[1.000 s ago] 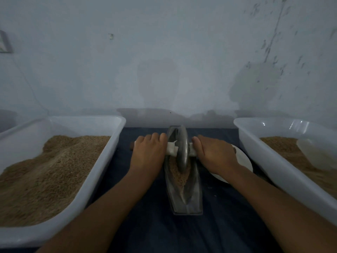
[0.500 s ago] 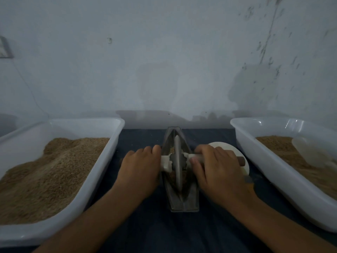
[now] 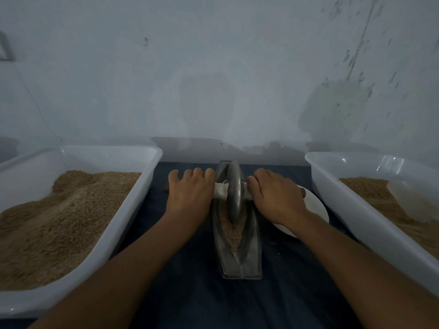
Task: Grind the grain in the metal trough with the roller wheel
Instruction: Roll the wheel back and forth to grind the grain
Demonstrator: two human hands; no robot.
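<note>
A narrow metal trough (image 3: 249,257) lies lengthwise on the dark cloth in front of me, with brown grain (image 3: 231,231) heaped along its groove. The grey roller wheel (image 3: 234,186) stands upright in the trough's far half, its lower edge in the grain. A handle wrapped in white runs through the wheel to both sides. My left hand (image 3: 190,195) lies over the left handle, fingers curled over it. My right hand (image 3: 275,198) covers the right handle the same way. The handles are mostly hidden under my hands.
A large white tub (image 3: 133,210) heaped with brown grain stands on the left. A second white tub (image 3: 344,210) on the right holds grain and a pale scoop (image 3: 413,200). A white plate (image 3: 316,205) lies beside the trough under my right wrist. A wall stands close behind.
Half a second ago the wheel was pulled nearer to me along the trough. Both hands have since pushed it back to the far half, uncovering the grain in the near part.
</note>
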